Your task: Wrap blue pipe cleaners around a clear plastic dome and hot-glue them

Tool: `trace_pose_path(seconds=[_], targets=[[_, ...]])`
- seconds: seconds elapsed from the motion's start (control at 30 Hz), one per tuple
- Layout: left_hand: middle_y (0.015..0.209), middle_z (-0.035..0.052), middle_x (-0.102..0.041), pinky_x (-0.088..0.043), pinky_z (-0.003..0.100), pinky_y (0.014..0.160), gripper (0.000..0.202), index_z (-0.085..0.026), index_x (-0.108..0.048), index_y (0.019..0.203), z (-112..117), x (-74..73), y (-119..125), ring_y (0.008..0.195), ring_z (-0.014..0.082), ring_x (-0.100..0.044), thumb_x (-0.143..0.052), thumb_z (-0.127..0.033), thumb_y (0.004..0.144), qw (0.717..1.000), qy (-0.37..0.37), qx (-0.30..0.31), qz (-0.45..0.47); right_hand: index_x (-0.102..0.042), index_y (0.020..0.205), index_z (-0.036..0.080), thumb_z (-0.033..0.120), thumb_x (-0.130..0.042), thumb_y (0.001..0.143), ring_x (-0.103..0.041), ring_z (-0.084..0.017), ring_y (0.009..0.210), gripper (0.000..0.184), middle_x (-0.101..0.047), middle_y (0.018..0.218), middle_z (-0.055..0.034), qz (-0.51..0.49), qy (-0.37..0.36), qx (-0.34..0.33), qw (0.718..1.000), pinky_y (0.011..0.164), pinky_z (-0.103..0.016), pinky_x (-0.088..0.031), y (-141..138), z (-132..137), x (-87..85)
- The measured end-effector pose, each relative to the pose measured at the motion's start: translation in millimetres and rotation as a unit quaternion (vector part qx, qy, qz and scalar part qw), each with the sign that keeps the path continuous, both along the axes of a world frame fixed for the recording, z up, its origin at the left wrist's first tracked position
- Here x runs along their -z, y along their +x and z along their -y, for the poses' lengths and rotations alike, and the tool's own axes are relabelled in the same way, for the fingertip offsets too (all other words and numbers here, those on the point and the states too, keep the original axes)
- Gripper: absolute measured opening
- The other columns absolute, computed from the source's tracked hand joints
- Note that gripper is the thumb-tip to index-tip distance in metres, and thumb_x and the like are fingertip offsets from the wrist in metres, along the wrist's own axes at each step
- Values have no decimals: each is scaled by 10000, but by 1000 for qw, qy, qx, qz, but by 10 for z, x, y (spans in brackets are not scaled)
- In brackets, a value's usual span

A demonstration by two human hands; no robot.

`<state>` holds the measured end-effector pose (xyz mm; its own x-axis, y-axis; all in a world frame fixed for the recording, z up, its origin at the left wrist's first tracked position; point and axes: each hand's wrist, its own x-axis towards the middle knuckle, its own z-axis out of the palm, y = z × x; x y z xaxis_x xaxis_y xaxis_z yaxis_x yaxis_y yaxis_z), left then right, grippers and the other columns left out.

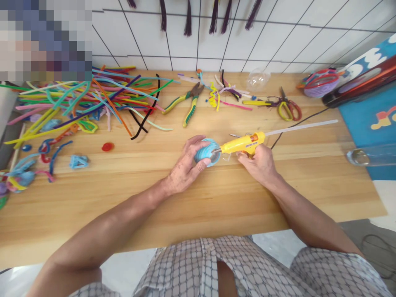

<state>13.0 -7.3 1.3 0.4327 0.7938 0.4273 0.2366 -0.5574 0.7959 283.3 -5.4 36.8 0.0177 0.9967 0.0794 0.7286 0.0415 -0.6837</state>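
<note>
My left hand (188, 165) is closed around a small round piece wound in light blue pipe cleaner (203, 153), holding it just above or on the table. My right hand (259, 161) grips the handle of a yellow hot glue gun (243, 143). Its metal nozzle points left and meets, or nearly meets, the right side of the blue piece. A long whitish glue stick (303, 127) sticks out of the gun's back end. Below the nozzle shows a thin wire stand, partly hidden by my right hand.
Loose coloured pipe cleaners (108, 97) cover the back left. Pliers (188, 101) and scissors (287, 108) lie toward the tiled wall, near a clear plastic ball (258, 79). A red piece (107, 147) and a blue one (78, 161) sit at left. A black cord (305, 119) runs at right.
</note>
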Motion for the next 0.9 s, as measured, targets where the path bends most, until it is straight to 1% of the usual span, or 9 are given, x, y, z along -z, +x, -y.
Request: trace_pose_path(seconds=[0.1, 0.2, 0.37, 0.43, 0.67, 0.9], targets=[[1565, 147, -516, -453, 600, 1260, 402, -305, -468, 1497, 1, -4, 1, 1557, 319, -452, -575, -361, 1114, 1000, 1, 4, 4, -406, 578, 265, 347, -582, 719, -416, -132, 505, 240, -447, 516, 45, 12, 4, 10, 1000, 544, -309, -335, -5, -2, -3], [1570, 149, -508, -444, 612, 1264, 376, -302, -480, 1469, 3, -4, 0, 1559, 321, -446, -581, -358, 1111, 1000, -4, 5, 8, -405, 578, 264, 351, -572, 717, -415, -130, 505, 234, -445, 517, 43, 13, 2, 5, 1000, 544, -308, -334, -21, 0, -7], [1560, 153, -509, -449, 600, 1260, 376, -303, -478, 1468, 2, 13, 5, 1557, 305, -446, -585, -365, 1112, 1000, -9, 7, 19, -374, 565, 265, 321, -580, 707, -394, -119, 490, 256, -412, 492, 59, 6, -12, -10, 1000, 531, -297, -327, -46, 14, -18], [1564, 154, -505, -448, 604, 1258, 381, -306, -476, 1469, 1, 20, 8, 1555, 307, -450, -585, -381, 1112, 1000, -11, 6, 20, -375, 563, 265, 312, -585, 708, -392, -120, 484, 260, -410, 486, 62, 9, -12, -7, 1000, 527, -295, -323, -45, 19, -22], [1570, 152, -504, -447, 612, 1255, 398, -307, -470, 1472, 0, 18, 7, 1547, 319, -461, -601, -378, 1103, 1000, -7, 6, 22, -353, 559, 270, 289, -561, 695, -382, -133, 496, 249, -407, 487, 49, 37, 24, -1, 999, 544, -311, -314, -23, 25, -32], [1591, 155, -499, -437, 637, 1256, 408, -317, -470, 1476, -1, 9, 2, 1553, 331, -461, -598, -410, 1101, 1000, -19, 9, 23, -317, 561, 273, 272, -571, 690, -374, -139, 507, 285, -393, 480, 44, 63, 34, -1, 997, 560, -318, -321, -20, 39, -43]])
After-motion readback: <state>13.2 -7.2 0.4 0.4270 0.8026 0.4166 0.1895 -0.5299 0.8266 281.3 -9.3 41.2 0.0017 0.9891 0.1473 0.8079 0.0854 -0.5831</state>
